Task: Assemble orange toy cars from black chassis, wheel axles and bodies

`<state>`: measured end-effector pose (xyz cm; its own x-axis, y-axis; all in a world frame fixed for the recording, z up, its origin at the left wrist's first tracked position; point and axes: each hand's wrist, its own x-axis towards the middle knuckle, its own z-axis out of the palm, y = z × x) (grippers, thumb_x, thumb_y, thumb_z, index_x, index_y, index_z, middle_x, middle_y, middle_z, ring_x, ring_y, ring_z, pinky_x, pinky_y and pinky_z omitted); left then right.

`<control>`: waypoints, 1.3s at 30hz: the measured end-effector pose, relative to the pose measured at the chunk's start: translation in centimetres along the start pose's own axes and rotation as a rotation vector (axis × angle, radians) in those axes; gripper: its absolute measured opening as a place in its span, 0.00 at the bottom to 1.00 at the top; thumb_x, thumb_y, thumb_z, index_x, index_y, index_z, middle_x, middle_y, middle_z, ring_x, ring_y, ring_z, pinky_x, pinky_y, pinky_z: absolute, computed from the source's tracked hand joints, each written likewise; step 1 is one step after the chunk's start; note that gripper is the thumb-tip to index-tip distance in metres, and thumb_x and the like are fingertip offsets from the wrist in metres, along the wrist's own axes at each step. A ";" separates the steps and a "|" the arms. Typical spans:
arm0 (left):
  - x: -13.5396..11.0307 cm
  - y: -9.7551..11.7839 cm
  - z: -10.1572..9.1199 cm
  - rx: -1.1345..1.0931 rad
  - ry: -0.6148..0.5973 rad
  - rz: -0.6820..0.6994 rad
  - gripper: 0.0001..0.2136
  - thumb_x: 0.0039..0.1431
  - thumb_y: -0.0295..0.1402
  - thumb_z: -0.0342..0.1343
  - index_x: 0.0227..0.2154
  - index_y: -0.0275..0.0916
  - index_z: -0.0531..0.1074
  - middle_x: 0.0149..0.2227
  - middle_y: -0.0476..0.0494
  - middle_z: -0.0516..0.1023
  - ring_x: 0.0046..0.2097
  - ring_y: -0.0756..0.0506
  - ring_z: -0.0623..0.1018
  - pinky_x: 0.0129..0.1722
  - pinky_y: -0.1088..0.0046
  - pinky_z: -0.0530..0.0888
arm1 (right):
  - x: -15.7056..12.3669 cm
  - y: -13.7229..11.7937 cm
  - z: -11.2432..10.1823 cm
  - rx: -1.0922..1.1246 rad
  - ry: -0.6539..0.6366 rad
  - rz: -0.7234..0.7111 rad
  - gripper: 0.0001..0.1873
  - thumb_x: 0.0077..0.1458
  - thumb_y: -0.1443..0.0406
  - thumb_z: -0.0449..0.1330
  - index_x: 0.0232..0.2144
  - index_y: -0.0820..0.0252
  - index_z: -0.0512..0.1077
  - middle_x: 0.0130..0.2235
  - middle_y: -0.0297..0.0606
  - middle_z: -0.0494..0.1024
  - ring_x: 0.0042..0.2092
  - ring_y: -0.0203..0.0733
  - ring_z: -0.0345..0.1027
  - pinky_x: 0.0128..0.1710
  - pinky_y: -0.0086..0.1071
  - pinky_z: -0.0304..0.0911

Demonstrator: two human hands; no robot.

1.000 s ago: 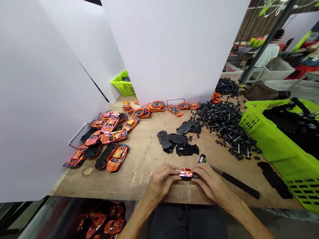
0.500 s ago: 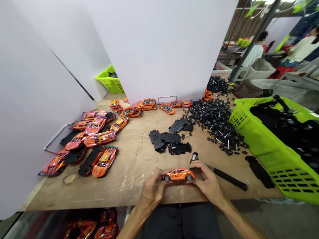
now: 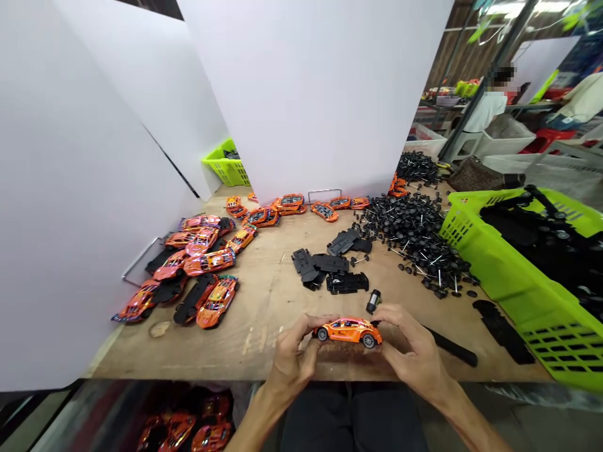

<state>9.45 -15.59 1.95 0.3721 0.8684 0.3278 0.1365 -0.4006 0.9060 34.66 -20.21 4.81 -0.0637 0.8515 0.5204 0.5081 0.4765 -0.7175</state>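
Between my two hands an orange toy car (image 3: 347, 330) is held side-on above the table's front edge, its wheels facing down. The fingers of my left hand (image 3: 293, 351) grip its left end. My right hand (image 3: 412, 345) pinches the other end. Just beyond my right fingers lies a hammer, its head (image 3: 374, 301) and black handle (image 3: 452, 346) showing on either side of the hand. Several black car chassis (image 3: 332, 260) lie loosely grouped farther up the table.
Finished-looking orange cars (image 3: 207, 262) are heaped on the left. Wheel axles (image 3: 409, 229) form a large pile at the right, beside a lime-green crate (image 3: 499, 270) of black parts. Orange shells (image 3: 264, 216) line the white panel (image 3: 311, 94). People sit in the right background.
The view has shifted, so the table's contents appear farther right. Both hands still hold the car, whose right end now tilts slightly lower.
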 end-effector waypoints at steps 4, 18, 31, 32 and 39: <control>0.0 0.3 -0.1 -0.034 0.027 0.039 0.13 0.66 0.21 0.55 0.49 0.40 0.77 0.52 0.38 0.85 0.53 0.41 0.84 0.54 0.65 0.81 | 0.3 -1.3 0.1 -0.009 0.012 -0.047 0.14 0.62 0.73 0.62 0.48 0.54 0.74 0.45 0.40 0.80 0.48 0.45 0.77 0.49 0.34 0.73; 0.3 -1.1 0.1 0.200 0.064 0.073 0.16 0.58 0.19 0.57 0.46 0.41 0.74 0.41 0.46 0.83 0.40 0.47 0.82 0.42 0.73 0.79 | 2.6 -3.1 1.3 -0.009 -0.158 -0.009 0.20 0.60 0.78 0.55 0.48 0.52 0.71 0.45 0.37 0.78 0.47 0.44 0.74 0.48 0.35 0.73; -0.8 -1.7 1.7 0.222 0.059 0.011 0.27 0.50 0.15 0.50 0.52 0.41 0.77 0.45 0.42 0.85 0.47 0.42 0.84 0.49 0.66 0.81 | -0.1 -0.8 4.0 -0.062 0.016 -0.034 0.12 0.64 0.70 0.60 0.48 0.52 0.75 0.44 0.39 0.82 0.44 0.46 0.79 0.44 0.34 0.77; -0.9 -2.1 1.4 0.247 0.038 0.008 0.26 0.52 0.16 0.51 0.52 0.41 0.77 0.46 0.41 0.85 0.47 0.42 0.84 0.49 0.66 0.81 | -0.1 -0.2 4.5 -0.038 0.017 -0.007 0.11 0.64 0.69 0.61 0.47 0.52 0.76 0.43 0.38 0.82 0.44 0.46 0.79 0.44 0.34 0.77; 2.5 -3.7 -7.3 0.683 0.256 0.049 0.22 0.61 0.22 0.52 0.56 0.44 0.76 0.50 0.39 0.84 0.51 0.37 0.82 0.55 0.59 0.78 | 1.5 2.4 3.9 -0.123 -0.049 0.123 0.32 0.63 0.59 0.66 0.67 0.51 0.65 0.66 0.44 0.72 0.66 0.54 0.67 0.64 0.50 0.67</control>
<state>3.14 -9.80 1.35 0.1777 0.8523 0.4919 0.6982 -0.4614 0.5474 32.49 -16.90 2.05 -0.0349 0.9128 0.4069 0.6158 0.3403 -0.7106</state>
